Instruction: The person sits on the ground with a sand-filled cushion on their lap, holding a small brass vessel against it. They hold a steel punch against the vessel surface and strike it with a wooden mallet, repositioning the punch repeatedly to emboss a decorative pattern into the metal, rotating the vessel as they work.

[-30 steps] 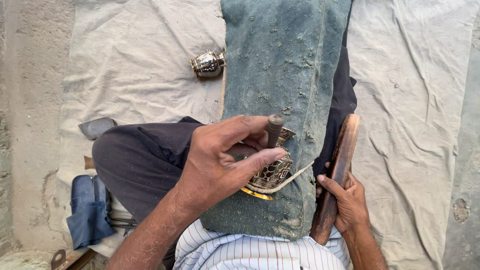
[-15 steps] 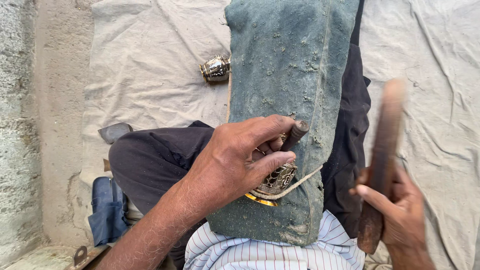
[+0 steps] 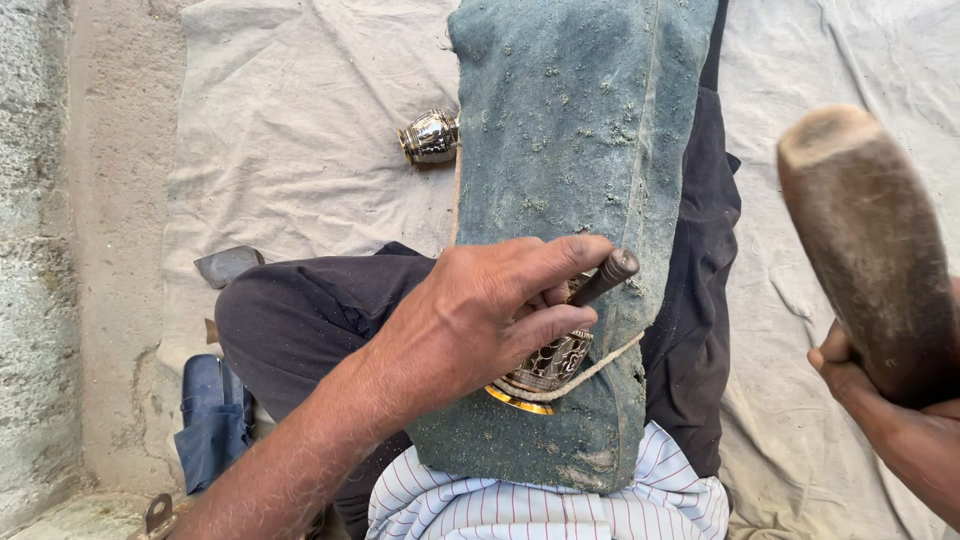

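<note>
My left hand (image 3: 490,315) pinches a short dark metal punch (image 3: 605,277), its tip set against an engraved brass cup (image 3: 548,368). The cup lies on its side, tied by a cord (image 3: 600,362) onto a dusty blue-green padded board (image 3: 580,200) that rests over my lap. At the right edge, my right hand (image 3: 858,385) grips a thick wooden mallet (image 3: 868,250), raised high and close to the camera, well apart from the punch.
A second engraved metal cup (image 3: 430,137) lies on the pale cloth (image 3: 290,150) left of the board. A dark flat stone (image 3: 228,266) and a folded blue cloth (image 3: 212,415) sit by my left knee. A concrete strip (image 3: 60,250) runs along the left.
My right hand has swung the wooden mallet up and away from the board's right side, toward the camera. My left hand has stayed on the punch and cup.
</note>
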Demonstrator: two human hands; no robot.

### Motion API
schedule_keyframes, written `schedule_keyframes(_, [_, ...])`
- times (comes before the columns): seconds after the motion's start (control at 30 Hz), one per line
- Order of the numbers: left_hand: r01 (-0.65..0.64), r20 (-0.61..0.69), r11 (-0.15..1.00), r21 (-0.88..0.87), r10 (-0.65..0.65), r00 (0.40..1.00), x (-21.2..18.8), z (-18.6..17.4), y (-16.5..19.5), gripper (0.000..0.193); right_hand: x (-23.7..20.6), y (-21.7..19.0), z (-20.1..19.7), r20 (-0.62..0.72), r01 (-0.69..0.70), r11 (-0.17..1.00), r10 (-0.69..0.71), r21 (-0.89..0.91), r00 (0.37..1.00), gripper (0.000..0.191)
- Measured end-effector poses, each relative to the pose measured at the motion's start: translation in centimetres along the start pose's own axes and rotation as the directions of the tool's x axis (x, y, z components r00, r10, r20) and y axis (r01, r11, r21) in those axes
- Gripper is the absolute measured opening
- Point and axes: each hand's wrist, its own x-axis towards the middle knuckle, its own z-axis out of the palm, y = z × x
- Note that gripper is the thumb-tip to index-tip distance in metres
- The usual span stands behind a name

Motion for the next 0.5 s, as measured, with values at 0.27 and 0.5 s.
schedule_keyframes(0.27, [-0.022, 0.029, 1.000, 0.017, 0.022, 0.999, 0.3, 0.0, -0.6, 0.050, 1.1, 0.4, -0.6, 0.110, -0.121, 0.991, 0.115, 0.051, 0.987, 0.029])
schedule_keyframes(0.5, [-0.041, 0.028, 0.999, 0.014, 0.041, 0.999, 0.2, 0.0, -0.6, 0.048, 2.0, 0.0, -0.9, 0.087, -0.076, 0.962, 0.102, -0.262, 0.991, 0.025])
